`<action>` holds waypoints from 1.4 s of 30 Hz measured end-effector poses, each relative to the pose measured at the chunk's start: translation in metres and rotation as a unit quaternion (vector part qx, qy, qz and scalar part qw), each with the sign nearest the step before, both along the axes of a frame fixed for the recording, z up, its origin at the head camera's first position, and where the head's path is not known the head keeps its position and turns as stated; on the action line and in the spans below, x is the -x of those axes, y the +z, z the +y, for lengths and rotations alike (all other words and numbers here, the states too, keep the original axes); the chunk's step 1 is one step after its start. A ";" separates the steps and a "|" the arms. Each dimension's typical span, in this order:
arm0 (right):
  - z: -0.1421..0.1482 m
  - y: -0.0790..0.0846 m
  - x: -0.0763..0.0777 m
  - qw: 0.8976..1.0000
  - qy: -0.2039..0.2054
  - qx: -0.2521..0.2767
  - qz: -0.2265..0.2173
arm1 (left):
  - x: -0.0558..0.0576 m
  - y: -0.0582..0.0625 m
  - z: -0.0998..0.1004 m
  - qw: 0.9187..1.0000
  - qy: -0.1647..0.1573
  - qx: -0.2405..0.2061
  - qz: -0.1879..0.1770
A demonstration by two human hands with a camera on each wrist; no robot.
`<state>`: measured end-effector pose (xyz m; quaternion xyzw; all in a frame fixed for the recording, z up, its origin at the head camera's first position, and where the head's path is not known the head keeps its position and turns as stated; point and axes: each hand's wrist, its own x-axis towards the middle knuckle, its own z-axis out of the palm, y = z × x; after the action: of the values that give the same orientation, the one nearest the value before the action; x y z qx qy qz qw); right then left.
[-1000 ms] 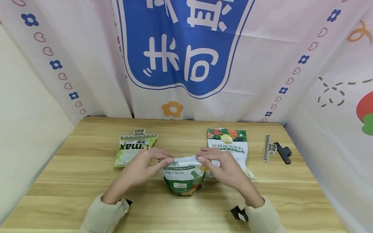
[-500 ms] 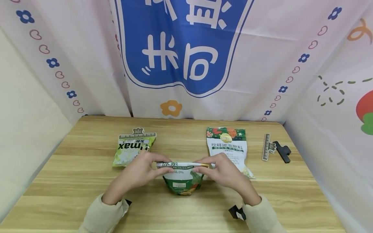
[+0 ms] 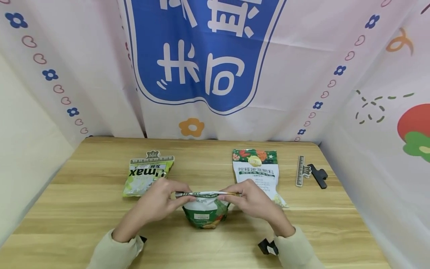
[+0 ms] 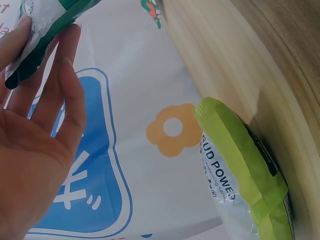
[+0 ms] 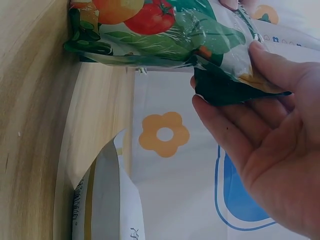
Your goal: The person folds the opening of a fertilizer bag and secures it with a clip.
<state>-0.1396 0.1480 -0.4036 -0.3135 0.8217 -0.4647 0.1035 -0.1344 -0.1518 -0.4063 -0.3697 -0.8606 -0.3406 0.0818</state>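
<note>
A green and white fertilizer bag (image 3: pixel 204 215) printed with vegetables stands on the table at front centre, its top folded over into a flat band. My left hand (image 3: pixel 163 200) pinches the left end of that fold between thumb and fingers. At the right end my right hand (image 3: pixel 253 198) pinches the fold the same way. In the right wrist view the bag (image 5: pixel 165 32) shows tomatoes on its side, with the thumb on one face and fingers behind the dark green flap. The left wrist view catches a corner of the bag (image 4: pixel 55 30) between the left fingers.
A lime green bag (image 3: pixel 144 179) closed with a keyboard-patterned clip (image 3: pixel 152 160) lies at the left. Another white and green fertilizer bag (image 3: pixel 256 173) lies behind my right hand. At the far right are a patterned clip (image 3: pixel 302 172) and a black clip (image 3: pixel 318 176) on the wooden table (image 3: pixel 336 228).
The bag's top, upright a second ago, is now folded down into a band. Both hands have gone from loose fingers at its upper edge to pinching the fold's ends, slightly lower.
</note>
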 end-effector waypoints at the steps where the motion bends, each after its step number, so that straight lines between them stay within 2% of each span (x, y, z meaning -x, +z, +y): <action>1: -0.001 0.000 0.000 1.000 0.002 0.002 0.002 | 0.000 0.000 -0.001 1.000 -0.002 0.000 -0.005; 4: -0.002 0.000 0.000 1.000 0.003 0.000 0.004 | 0.000 0.001 -0.001 0.999 -0.009 0.005 -0.037; 7: -0.002 0.001 -0.001 1.000 0.002 -0.003 0.004 | -0.001 0.001 0.003 0.997 0.001 0.022 -0.079; 9: -0.003 0.001 -0.001 1.000 0.002 -0.003 0.003 | -0.003 0.001 0.008 0.995 0.005 0.035 -0.091; 13: -0.003 0.000 -0.002 1.000 0.005 0.002 0.001 | -0.006 -0.003 0.019 0.998 0.012 0.036 -0.055; 18: -0.003 -0.002 -0.003 1.000 0.002 -0.006 -0.006 | -0.008 -0.010 0.027 0.999 0.034 0.005 -0.013; 23: -0.001 -0.002 -0.004 1.000 -0.006 -0.009 -0.011 | -0.007 -0.013 0.031 0.999 0.039 -0.010 0.005; 27: -0.002 -0.001 -0.001 1.000 0.002 -0.005 -0.007 | -0.007 -0.010 0.032 0.999 0.046 -0.004 0.010; 29: -0.002 -0.001 -0.001 1.000 0.004 -0.006 -0.006 | -0.006 -0.006 0.030 0.998 0.045 0.003 -0.035; 31: -0.001 0.000 0.000 1.000 0.003 -0.006 -0.007 | -0.004 -0.002 0.026 0.994 0.042 0.007 -0.104; 33: -0.001 0.000 0.001 1.000 0.002 -0.007 -0.009 | -0.001 0.000 0.019 0.984 0.036 0.003 -0.176; 35: -0.001 0.000 0.001 1.000 0.001 -0.006 -0.012 | 0.002 -0.001 0.012 0.972 0.023 -0.011 -0.234; 40: -0.001 -0.001 0.001 1.000 -0.001 -0.002 -0.026 | 0.010 -0.016 0.000 0.945 -0.030 -0.053 -0.321; 42: -0.002 -0.002 0.001 0.999 -0.004 0.000 -0.035 | 0.012 -0.021 -0.002 0.941 -0.048 -0.053 -0.332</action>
<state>-0.1404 0.1465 -0.4052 -0.2935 0.8188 -0.4757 0.1308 -0.1465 -0.1537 -0.4275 -0.2721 -0.8006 -0.4928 -0.2053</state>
